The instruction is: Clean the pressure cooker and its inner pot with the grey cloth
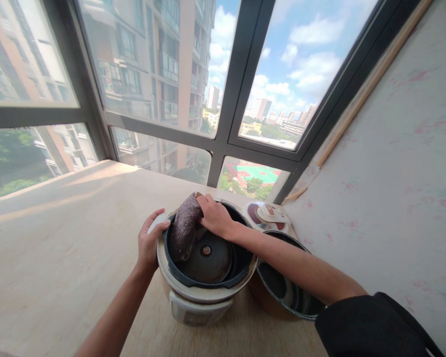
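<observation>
Left hand (148, 245) is clamped on the near-left rim of the rice cooker (204, 292), fingers curled over the edge, thumb outside, holding the body steady. Right hand (215, 217) is closed on a dark cloth (184, 229), pressing it against the inner wall on the far-left side, just past my left fingertips. The cooker sits on the tabletop (59, 248), its base touching the removed inner pot (286, 287) off to the right of my right forearm; the lid (269, 213) lies beyond my right fingers, near the window frame. Risks as I see them: the cloth hangs down over the heating plate (206, 250) and its centre sensor, so a hard wipe could snag the button or drag grit across it. If the cloth is wet, water could pool around that sensor. Can't tell from here if it's damp, the texture is too dark to read. Pushing sideways with the right hand against a one-sided left grip could skid or tip the cooker into the pot. My forearm crosses right above the pot rim, so a wide stroke could knock it. Can't see a power cord in view.
</observation>
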